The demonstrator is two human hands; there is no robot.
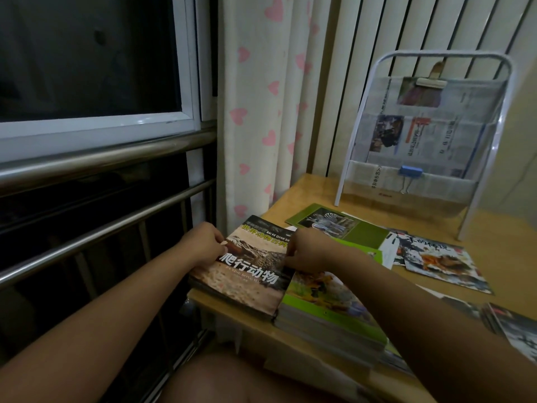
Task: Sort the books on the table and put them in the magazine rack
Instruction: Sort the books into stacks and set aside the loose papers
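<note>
Reptile book (247, 271) held between left hand (203, 242) and right hand (308, 251)

We are in a home, most likely a bedroom or study corner. A cream curtain (261, 106) printed with pink hearts hangs beside a white-framed sliding window (96, 82), dark outside, with a steel safety railing (101, 170) running across it. We sit at a small pale wooden table (499, 257) pushed against a ribbed wall panel (363, 39). On it stands a white wire magazine rack (430, 135) holding newspapers, and illustrated animal books (247, 266) with Chinese titles lie spread about, like household reading.
</note>
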